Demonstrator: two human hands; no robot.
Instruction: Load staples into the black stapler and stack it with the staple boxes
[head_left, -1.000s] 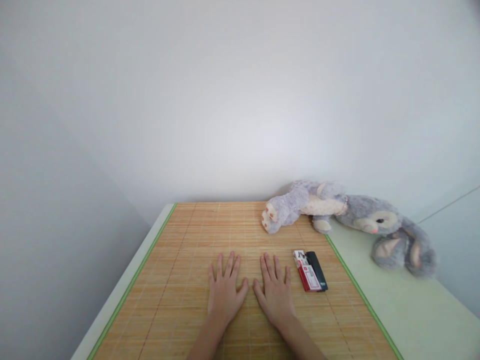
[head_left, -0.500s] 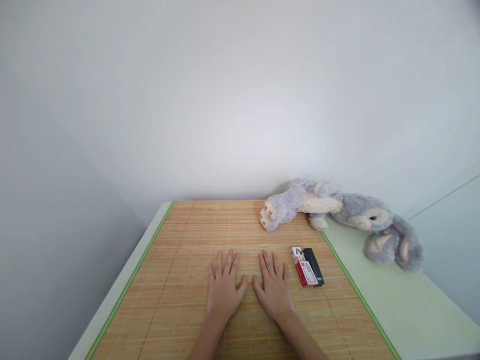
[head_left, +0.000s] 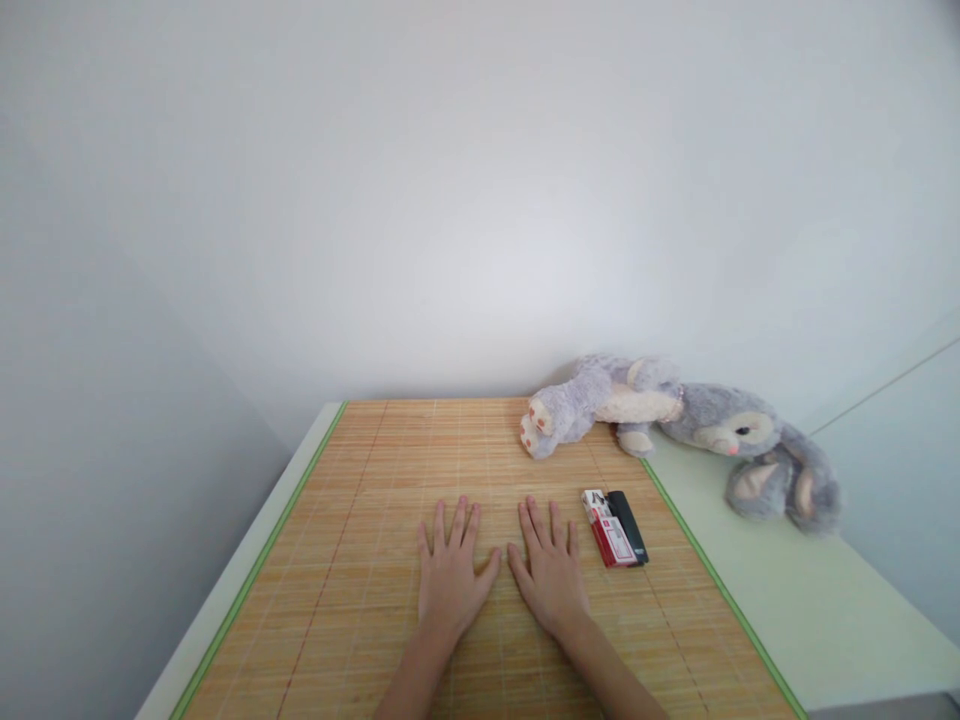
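Observation:
My left hand [head_left: 451,580] lies palm down on the bamboo mat [head_left: 390,500], fingers spread, holding nothing. Beside it, my right hand [head_left: 553,580] also rests flat on the mat with its fingers apart and nothing in it. The two thumbs point toward each other with a small gap between them. Just right of my right hand are a red and white box [head_left: 611,532] and a black item [head_left: 628,527], side by side and touching.
A grey plush rabbit [head_left: 645,402] lies on its side along the wall, its feet on the mat and its head on the pale green tabletop [head_left: 810,610] at the right. A green border edges the mat. White walls stand behind and at the left.
The view has shifted very slightly. Both hands remain flat on the mat, and the box, black item and plush rabbit lie as before.

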